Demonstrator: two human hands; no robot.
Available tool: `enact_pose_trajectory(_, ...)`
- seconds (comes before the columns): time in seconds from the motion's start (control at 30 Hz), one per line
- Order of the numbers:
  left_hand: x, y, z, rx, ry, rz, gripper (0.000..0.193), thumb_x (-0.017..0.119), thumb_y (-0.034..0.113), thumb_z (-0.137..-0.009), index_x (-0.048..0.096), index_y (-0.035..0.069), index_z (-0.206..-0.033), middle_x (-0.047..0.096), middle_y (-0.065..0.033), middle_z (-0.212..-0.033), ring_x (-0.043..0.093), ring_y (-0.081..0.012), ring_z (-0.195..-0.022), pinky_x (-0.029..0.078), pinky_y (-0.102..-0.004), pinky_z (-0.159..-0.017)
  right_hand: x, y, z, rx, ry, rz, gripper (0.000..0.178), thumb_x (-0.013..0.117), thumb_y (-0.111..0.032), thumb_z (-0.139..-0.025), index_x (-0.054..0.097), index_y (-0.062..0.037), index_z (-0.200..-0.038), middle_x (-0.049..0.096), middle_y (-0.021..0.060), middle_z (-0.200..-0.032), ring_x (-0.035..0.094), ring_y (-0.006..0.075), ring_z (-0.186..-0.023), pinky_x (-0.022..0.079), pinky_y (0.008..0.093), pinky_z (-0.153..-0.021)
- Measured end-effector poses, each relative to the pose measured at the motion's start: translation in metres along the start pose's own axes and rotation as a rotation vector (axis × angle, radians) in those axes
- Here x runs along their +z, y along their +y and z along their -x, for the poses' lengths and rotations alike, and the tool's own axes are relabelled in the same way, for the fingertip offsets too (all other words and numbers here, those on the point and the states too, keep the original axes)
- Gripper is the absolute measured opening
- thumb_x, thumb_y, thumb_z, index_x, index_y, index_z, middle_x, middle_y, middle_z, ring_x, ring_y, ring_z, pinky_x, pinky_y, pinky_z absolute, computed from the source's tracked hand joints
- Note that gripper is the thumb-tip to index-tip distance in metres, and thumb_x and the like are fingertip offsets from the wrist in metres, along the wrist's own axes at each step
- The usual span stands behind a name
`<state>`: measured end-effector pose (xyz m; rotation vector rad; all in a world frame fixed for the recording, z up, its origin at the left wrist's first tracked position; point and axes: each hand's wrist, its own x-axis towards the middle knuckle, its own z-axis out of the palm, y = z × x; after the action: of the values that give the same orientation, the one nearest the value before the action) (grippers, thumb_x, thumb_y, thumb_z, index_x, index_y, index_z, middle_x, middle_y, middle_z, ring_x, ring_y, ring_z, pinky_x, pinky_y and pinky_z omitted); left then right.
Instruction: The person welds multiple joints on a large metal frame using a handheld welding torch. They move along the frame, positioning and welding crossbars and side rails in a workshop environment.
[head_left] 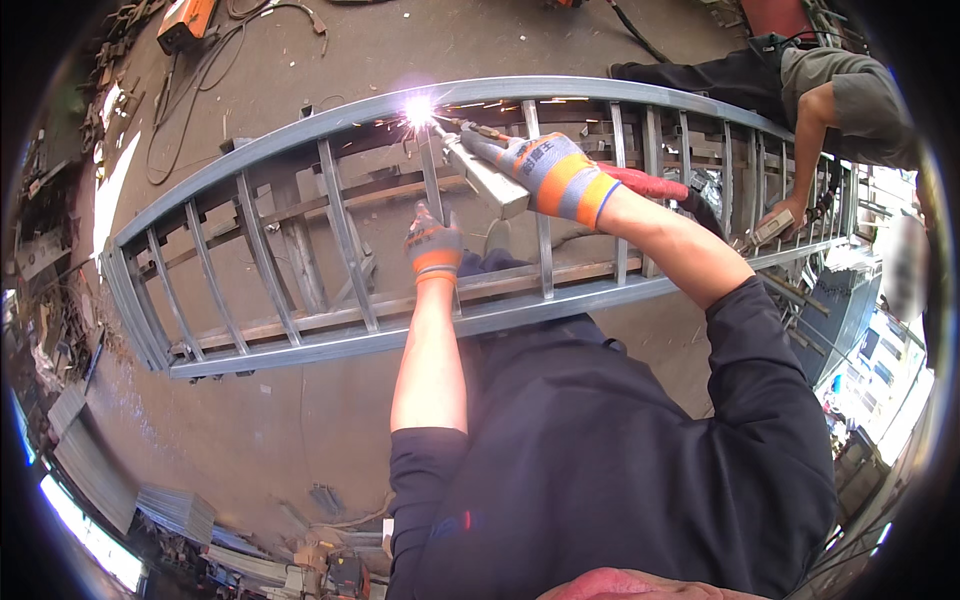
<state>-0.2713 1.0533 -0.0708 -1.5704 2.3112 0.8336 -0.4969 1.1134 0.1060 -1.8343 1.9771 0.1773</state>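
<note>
A long grey metal frame [420, 325] with several crossbars lies before me, like a ladder. My right hand [555, 175], in a grey and orange glove, grips a welding torch with a red handle [645, 183]. A pale box-shaped metal piece [487, 180] sits under those fingers; whether it is joined to the torch I cannot tell. Bright arc light and sparks burst at the torch tip, where a crossbar [431, 170] meets the far rail [350, 110]. My left hand [434, 245], gloved alike, is closed around the lower part of that crossbar.
At the right, another person [845, 100] bends over the frame, a hand on a pale block [772, 228]. An orange machine [186, 25] and loose cables [205, 75] lie on the far floor. Metal stock [175, 512] is stacked at the lower left.
</note>
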Motion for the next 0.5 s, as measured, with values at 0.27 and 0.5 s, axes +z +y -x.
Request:
enact_pose_trajectory(0.27, -0.003, 0.000, -0.001, 0.013, -0.002, 0.037, 0.067, 0.069, 0.041, -0.097, 0.056, -0.001, -0.148, 0.077, -0.0254, -0.117, 0.075, -0.0409, -0.111, 0.059, -0.0498, -0.097, 0.005, 0.003, 0.002, -0.019, 0.063, -0.017, 0.100, 0.076, -0.022, -0.087, 0.024, -0.0142, -0.173, 0.075, 0.0206, -0.101, 0.076, 0.0361, -0.076, 0.058, 0.0463, -0.061)
enact_pose_trajectory(0.5, 0.007, -0.008, -0.007, 0.013, -0.023, 0.072, 0.075, 0.074, 0.045, -0.094, 0.054, -0.001, -0.150, 0.073, -0.0276, -0.126, 0.072, -0.0433, -0.118, 0.057, -0.0510, -0.101, 0.006, 0.009, 0.015, 0.029, 0.018, -0.007, 0.105, 0.077, -0.013, -0.084, 0.023, -0.0133, -0.174, 0.072, 0.0231, -0.118, 0.075, 0.0376, -0.079, 0.057, 0.0453, -0.062)
